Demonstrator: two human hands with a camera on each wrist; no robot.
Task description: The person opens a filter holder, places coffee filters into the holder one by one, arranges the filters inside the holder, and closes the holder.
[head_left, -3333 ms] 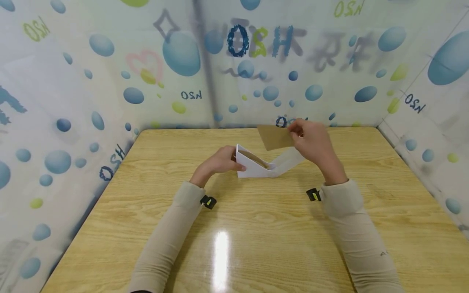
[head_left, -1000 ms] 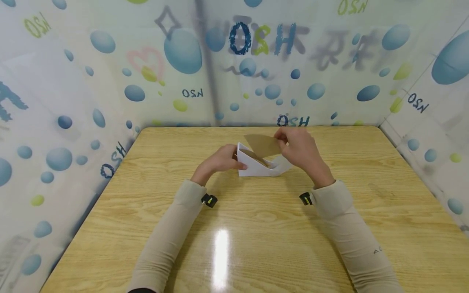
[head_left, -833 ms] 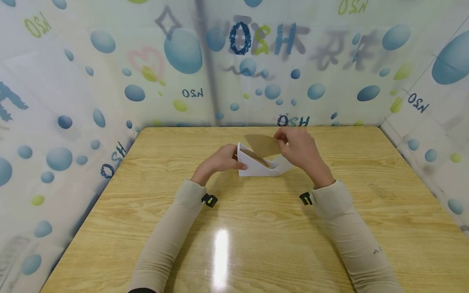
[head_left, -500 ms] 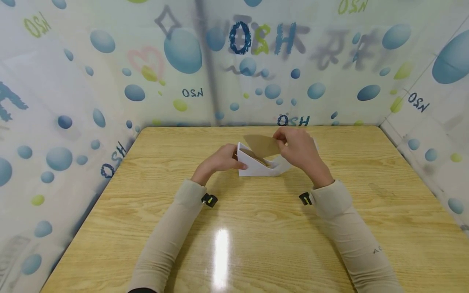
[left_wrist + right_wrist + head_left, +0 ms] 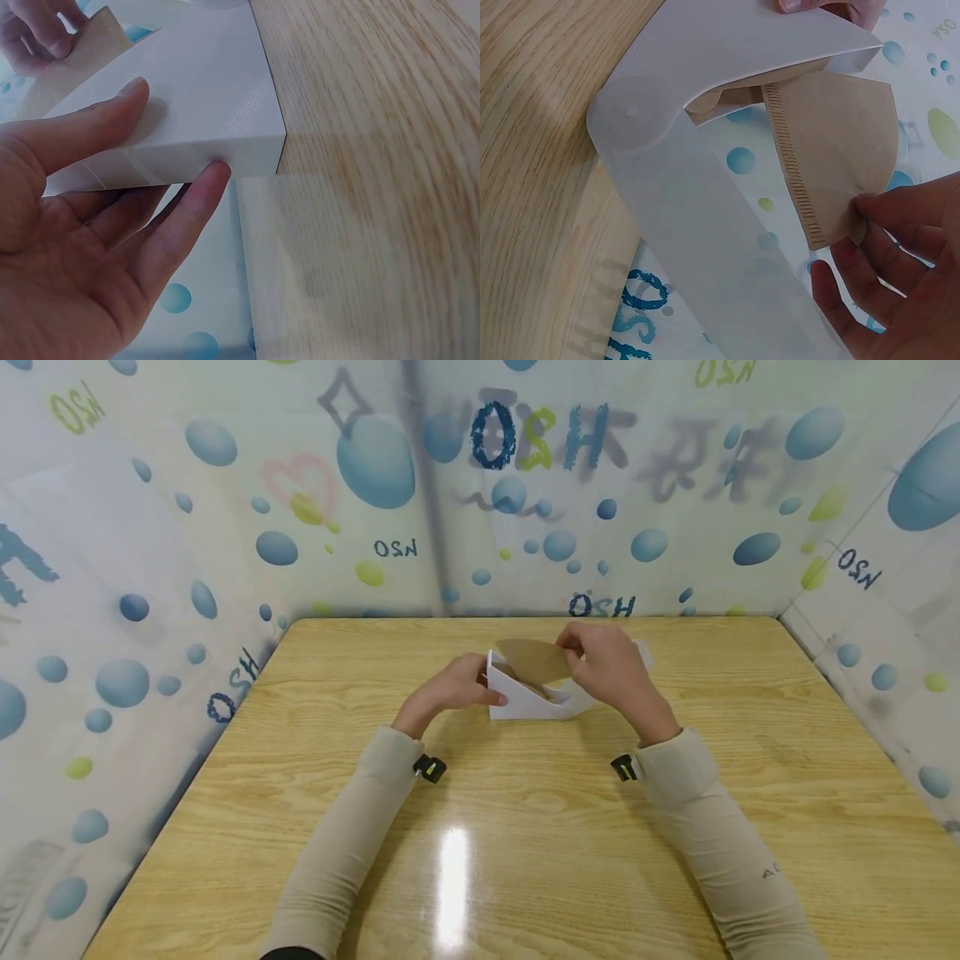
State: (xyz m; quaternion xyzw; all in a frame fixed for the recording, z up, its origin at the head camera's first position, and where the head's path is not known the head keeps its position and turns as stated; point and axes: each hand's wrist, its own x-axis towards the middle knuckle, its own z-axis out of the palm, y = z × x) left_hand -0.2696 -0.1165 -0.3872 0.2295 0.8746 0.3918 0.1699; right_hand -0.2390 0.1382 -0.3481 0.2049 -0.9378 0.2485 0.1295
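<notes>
My left hand (image 5: pixel 459 683) grips the tall end of a white box (image 5: pixel 517 703) with a sloping open top, thumb on the near side and fingers round the end. Several brown paper filters sit inside, partly hidden by the wall. Between thumb and fingertips, my right hand (image 5: pixel 609 662) pinches a brown paper coffee filter (image 5: pixel 534 662) by one corner. In the right wrist view, the coffee filter's crimped edge (image 5: pixel 791 165) shows, and its far part lies at the box opening. A translucent lid (image 5: pixel 697 240) swings out from the box's low end, beneath my right hand.
The box stands on a wood-grain table (image 5: pixel 525 843), towards its back edge. Behind and at both sides rise walls covered by a bubble-patterned sheet (image 5: pixel 555 510). A small black wrist device (image 5: pixel 430 768) sits at the left cuff, and another device (image 5: pixel 624 767) at the right.
Since the earliest frame, my right hand has brought the coffee filter left and down to the box opening. Over the last second it shifts only slightly further left. My left hand keeps its hold.
</notes>
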